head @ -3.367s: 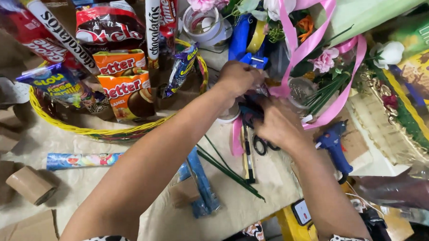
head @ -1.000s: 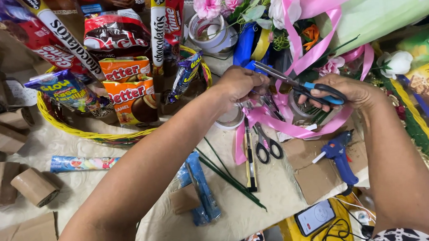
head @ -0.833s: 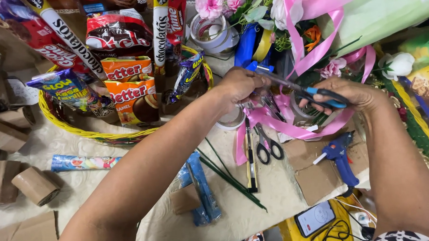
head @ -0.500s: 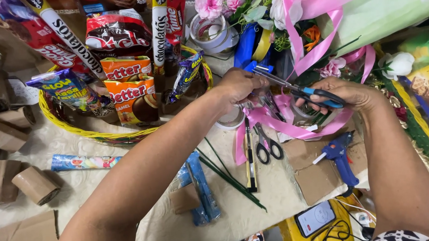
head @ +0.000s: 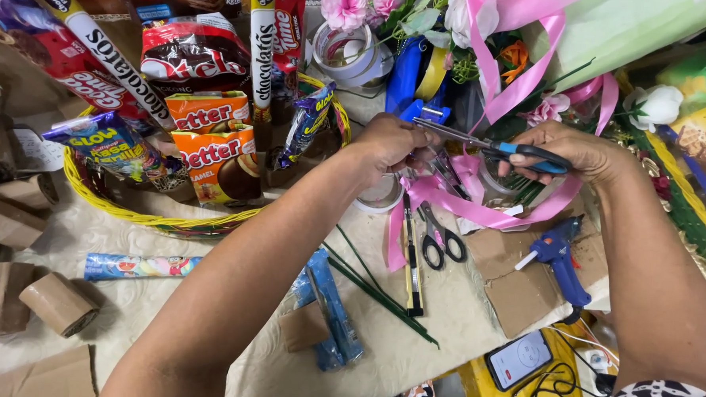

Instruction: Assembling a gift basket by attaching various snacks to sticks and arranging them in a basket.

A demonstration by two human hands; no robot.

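Table (head: pixel 136 311): two scissors (head: pixel 493 146) (one held (head: pixel 565 151)).

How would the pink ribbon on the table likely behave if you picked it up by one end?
The pink ribbon would probably flop, since it already curves and droops in loose loops. It looks thin and light. Its sheen hints it may slip through the left hand.

Pink ribbon (head: pixel 480 209), blue-handled scissors (head: pixel 526 153), yellow wicker basket (head: pixel 172 224), blue glue gun (head: pixel 560 262), black-handled scissors (head: pixel 441 242).
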